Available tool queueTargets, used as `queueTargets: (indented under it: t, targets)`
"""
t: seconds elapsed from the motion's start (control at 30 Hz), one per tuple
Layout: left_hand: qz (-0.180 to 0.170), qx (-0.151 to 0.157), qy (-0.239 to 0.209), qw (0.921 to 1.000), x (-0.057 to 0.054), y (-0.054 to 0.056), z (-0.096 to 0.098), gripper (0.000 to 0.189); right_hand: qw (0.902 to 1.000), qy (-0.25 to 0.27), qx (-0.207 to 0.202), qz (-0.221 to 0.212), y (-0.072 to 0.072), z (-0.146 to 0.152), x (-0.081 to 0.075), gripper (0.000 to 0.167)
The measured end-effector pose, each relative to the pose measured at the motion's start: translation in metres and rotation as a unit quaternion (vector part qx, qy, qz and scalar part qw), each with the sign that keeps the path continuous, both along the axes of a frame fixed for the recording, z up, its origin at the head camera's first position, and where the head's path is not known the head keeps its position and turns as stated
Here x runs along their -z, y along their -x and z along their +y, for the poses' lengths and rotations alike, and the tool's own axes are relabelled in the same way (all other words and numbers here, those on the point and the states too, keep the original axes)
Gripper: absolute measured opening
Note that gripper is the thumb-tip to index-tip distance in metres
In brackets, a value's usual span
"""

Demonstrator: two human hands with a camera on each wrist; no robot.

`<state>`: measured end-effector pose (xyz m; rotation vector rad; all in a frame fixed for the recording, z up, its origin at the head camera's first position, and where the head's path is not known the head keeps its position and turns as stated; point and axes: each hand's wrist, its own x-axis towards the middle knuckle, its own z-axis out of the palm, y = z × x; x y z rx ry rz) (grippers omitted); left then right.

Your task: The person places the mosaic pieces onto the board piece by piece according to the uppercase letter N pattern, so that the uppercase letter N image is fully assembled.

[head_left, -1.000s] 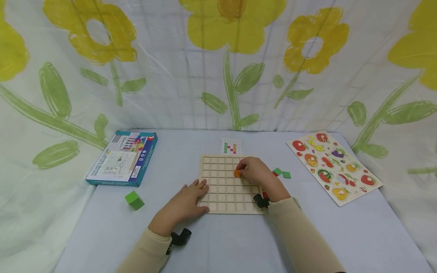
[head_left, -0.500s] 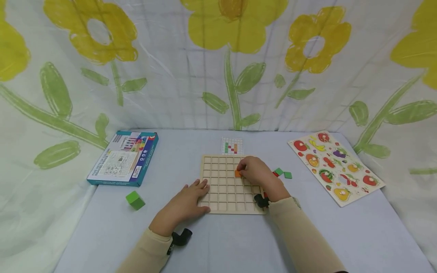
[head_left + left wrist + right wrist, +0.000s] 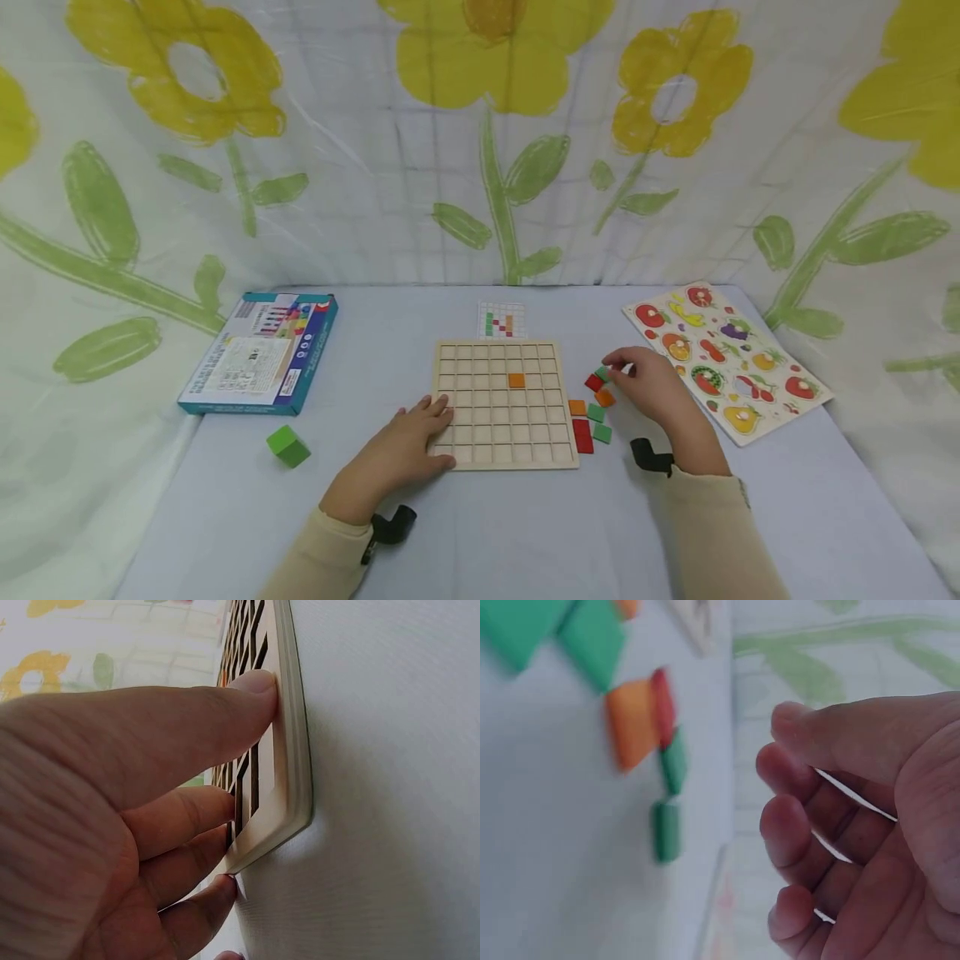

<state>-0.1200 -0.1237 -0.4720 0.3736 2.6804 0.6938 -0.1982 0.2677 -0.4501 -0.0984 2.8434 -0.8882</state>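
Observation:
A square wooden grid board (image 3: 493,433) lies mid-table, with one orange tile (image 3: 517,381) in a cell right of centre in its upper part. My left hand (image 3: 401,442) rests on the board's left side; in the left wrist view its thumb (image 3: 255,686) touches the rim and some fingertips reach the grid. Right of the board, my right hand (image 3: 652,390) hovers near several loose tiles: a green tile (image 3: 602,372), a red tile (image 3: 594,382) and an orange tile (image 3: 604,398) are closest. Its fingers are loosely bent, with nothing between them in the right wrist view.
Beyond the board lies a small pattern card (image 3: 502,320). A boxed set (image 3: 258,354) and a green cube (image 3: 288,447) are at left. A fruit picture board (image 3: 727,362) lies at right. A long red tile (image 3: 582,436) sits beside the grid board's right edge.
My right hand has let go of the orange tile, now left in its cell, and moved right over the loose tiles, uncovering the board's right side. My left hand stays on the board.

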Motion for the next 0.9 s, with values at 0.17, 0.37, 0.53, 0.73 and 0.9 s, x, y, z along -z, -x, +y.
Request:
queueTargets:
  t: [0.17,0.37,0.53,0.73,0.9]
  targets:
    - [0.003,0.003,-0.001,1.0000,0.002,0.001,-0.002,0.077,0.9983,-0.009,0.030,-0.050,-0.014,0.014,0.018,0.021]
    - [0.002,0.005,-0.003,1.0000,0.001,0.002,-0.002,0.077,0.9970,-0.005,0.056,-0.053,-0.020,0.010,0.027,0.025]
    - [0.002,0.005,-0.003,1.0000,-0.003,0.001,-0.002,0.076,0.9959,-0.009,0.072,-0.054,-0.021,0.002,0.027,0.038]
    - [0.004,0.003,0.001,1.0000,-0.003,0.001,-0.001,0.075,0.9945,-0.028,0.085,-0.054,-0.020,-0.001,0.029,0.040]
    - [0.004,0.004,0.001,1.0000,-0.003,0.001,0.000,0.075,0.9939,-0.020,0.094,-0.054,-0.020,0.001,0.033,0.039]
